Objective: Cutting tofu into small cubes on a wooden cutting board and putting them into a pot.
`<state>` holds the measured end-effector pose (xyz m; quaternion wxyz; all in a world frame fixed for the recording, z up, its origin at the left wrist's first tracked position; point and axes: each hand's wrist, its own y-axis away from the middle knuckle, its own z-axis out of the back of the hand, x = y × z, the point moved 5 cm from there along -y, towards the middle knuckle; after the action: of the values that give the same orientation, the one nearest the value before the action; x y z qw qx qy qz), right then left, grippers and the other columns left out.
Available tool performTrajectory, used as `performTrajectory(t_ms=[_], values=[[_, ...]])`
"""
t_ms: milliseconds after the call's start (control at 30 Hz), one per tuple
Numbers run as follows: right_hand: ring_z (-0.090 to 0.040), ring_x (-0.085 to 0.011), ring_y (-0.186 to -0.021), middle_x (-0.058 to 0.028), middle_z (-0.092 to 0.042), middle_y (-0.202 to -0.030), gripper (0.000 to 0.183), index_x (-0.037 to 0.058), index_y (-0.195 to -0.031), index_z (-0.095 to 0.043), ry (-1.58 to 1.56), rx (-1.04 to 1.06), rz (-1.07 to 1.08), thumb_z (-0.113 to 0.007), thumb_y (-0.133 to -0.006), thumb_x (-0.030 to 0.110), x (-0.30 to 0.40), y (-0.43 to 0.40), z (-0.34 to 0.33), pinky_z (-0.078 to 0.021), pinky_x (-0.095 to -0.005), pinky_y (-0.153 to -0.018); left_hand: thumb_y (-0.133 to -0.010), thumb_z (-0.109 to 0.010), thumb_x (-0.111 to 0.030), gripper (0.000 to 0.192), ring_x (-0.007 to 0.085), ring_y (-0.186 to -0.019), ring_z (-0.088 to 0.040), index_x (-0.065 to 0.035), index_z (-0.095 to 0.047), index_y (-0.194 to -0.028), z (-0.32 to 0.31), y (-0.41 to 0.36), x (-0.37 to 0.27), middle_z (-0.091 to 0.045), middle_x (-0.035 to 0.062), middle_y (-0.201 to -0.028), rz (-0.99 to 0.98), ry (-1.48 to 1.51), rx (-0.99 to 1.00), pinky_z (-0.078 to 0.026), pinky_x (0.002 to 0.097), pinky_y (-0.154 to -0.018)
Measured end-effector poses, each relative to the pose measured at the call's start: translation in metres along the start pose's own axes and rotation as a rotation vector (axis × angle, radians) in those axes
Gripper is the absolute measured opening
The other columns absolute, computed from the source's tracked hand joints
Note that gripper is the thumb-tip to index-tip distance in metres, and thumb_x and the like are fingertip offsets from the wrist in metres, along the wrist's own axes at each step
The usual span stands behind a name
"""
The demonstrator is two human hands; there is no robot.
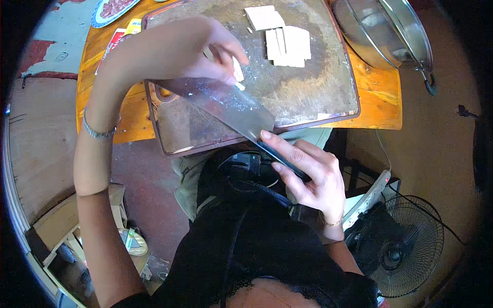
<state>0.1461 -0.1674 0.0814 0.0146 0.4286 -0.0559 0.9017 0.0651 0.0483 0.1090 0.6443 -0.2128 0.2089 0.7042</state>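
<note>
My right hand (316, 173) grips the dark handle of a broad-bladed cleaver (231, 107), whose wet blade slants up and left over a worn cutting board (319, 88). White crumbs cling to the blade. At the far end of the blade, my left hand (219, 54) is bent down with its fingers curled around a white piece (237, 71) that looks like tofu; the fingers partly hide it. Flat white slabs (289, 44), likely tofu, lie on the board farther back, with another slab (264, 17) touching them and a small crumb beside it.
The board lies on a wooden table (379, 104). A large metal pot (381, 34) stands at the right, a plate of raw meat (111, 11) at the back left, near a red and yellow packet (115, 42). A fan (396, 246) and power strip (368, 198) are below right.
</note>
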Motion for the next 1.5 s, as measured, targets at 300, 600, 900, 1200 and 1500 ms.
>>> performTrajectory(t_ms=[300,600,900,1200,1500], values=[[-0.051,-0.0218,-0.052,-0.0081,-0.051,-0.062,0.054,0.0148,-0.123,-0.062,-0.011,-0.009,0.001,-0.069,-0.071,0.005,0.008,0.005,0.000,-0.0441,-0.0320,-0.052,-0.075,-0.071,-0.005,0.036,0.0096,-0.071,-0.063,-0.0026,-0.064,-0.110,-0.016,-0.019,0.005,-0.068,0.0056,-0.077,0.234,0.333,0.450,-0.050,0.0238,-0.065],[-0.052,-0.0239,-0.052,-0.0062,-0.047,-0.064,0.056,0.0252,-0.134,-0.051,-0.001,0.044,0.038,-0.065,-0.081,0.014,0.005,0.007,-0.002,-0.0481,-0.0372,-0.050,-0.076,-0.067,0.001,0.037,0.0085,-0.075,-0.063,-0.0049,-0.063,-0.113,0.000,-0.018,0.016,-0.067,0.0061,-0.080,0.496,0.445,0.219,-0.052,0.0212,-0.069],[-0.055,-0.0224,-0.054,-0.0101,-0.057,-0.067,0.052,0.0082,-0.123,-0.061,-0.032,0.070,0.042,-0.068,-0.072,0.005,0.009,0.007,0.003,-0.0455,-0.0328,-0.051,-0.070,-0.068,0.005,0.050,0.0219,-0.103,-0.062,-0.0082,-0.061,-0.117,-0.007,-0.011,0.035,-0.065,0.0071,-0.109,-0.138,-0.206,-0.013,-0.049,0.0320,-0.093],[-0.057,-0.0211,-0.054,-0.0129,-0.064,-0.070,0.046,-0.0023,-0.111,-0.065,-0.203,0.077,-0.044,-0.067,-0.065,0.003,0.000,0.031,0.038,-0.0442,-0.0317,-0.051,-0.076,-0.062,-0.003,0.045,0.0310,-0.119,-0.051,-0.0048,-0.059,-0.121,-0.028,0.008,0.043,-0.059,0.0102,-0.123,-0.249,-0.110,0.097,-0.041,0.0414,-0.102],[-0.069,-0.0249,-0.089,-0.0189,-0.068,-0.106,0.046,-0.0027,-0.115,-0.063,-0.241,-0.248,-0.147,-0.067,-0.069,0.004,-0.014,0.040,0.050,-0.0506,-0.0299,-0.081,-0.065,-0.073,-0.019,0.068,0.0322,-0.115,-0.048,-0.0118,-0.052,-0.130,-0.027,0.020,0.022,-0.054,0.0129,-0.120,-0.204,-0.236,0.029,-0.041,0.0404,-0.100]])
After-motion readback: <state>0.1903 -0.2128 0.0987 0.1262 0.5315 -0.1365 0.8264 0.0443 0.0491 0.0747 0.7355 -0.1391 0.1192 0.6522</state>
